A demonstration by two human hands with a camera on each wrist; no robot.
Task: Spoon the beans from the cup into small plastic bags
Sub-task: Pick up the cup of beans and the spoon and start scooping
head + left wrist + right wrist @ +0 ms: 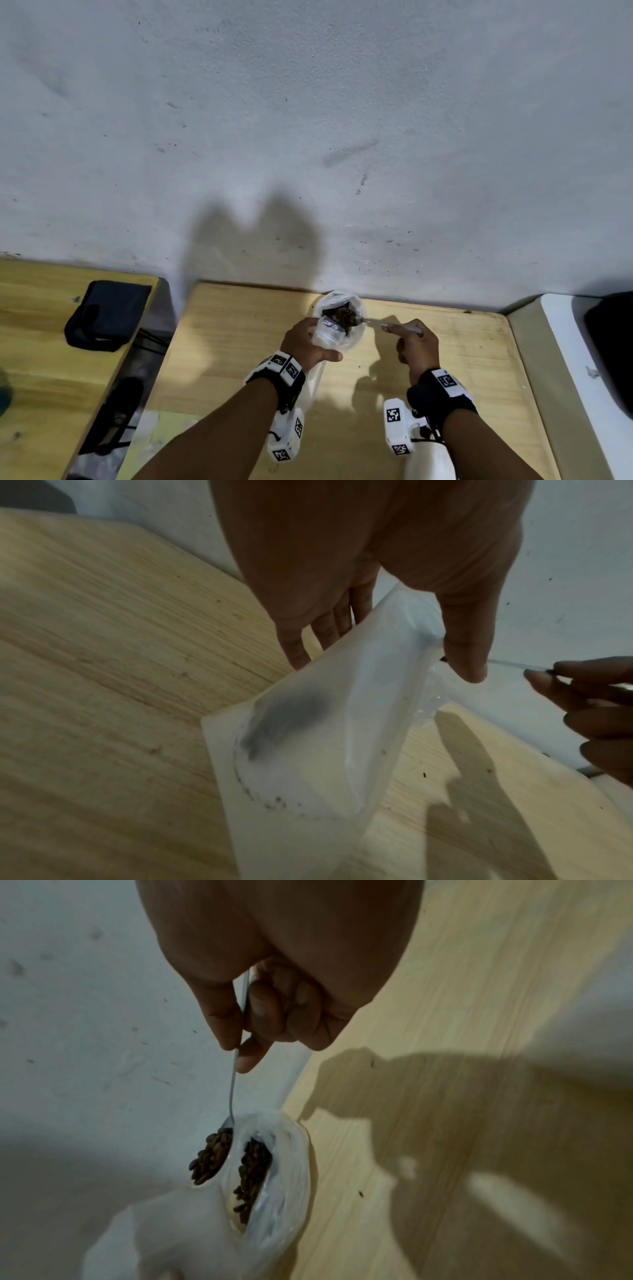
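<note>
Beans [251, 1172], dark brown and oval, fill the cup [356, 310] that stands at the far edge of our bench [239, 329], just beside the wall [308, 120]; another heap of them lies in the bowl of the spoon [234, 1085], which we hold over the cup's mouth. Our right hand [416, 346] pinches the thin metal handle between thumb and curled fingers, so that grip is closed on the spoon. Our left hand [305, 342] holds a small plastic bag [308, 737] by its top edge, the thumb pressed on one face and the fingers behind the other; that grip is closed on the bag, which hangs beside the cup with its mouth held near the spoon. The bag is frosted and flat, with a curved seam low down and dark specks gathered along it.

We work on pale wood with a long straight grain, matt and lightly scuffed, with a few dark crumbs on it. The wall behind is grey-white, rough and spotted, and it carries the shadow of our arms. The cup is a thin, cloudy, crinkled plastic thing, round at the mouth.

To the left a gap parts our bench from a second wooden top, where a dark blue pouch [109, 313] lies. To the right the wood ends near a white edge [561, 342] with something black on it. Between our forearms the wood lies bare toward us, with shadows across it.
</note>
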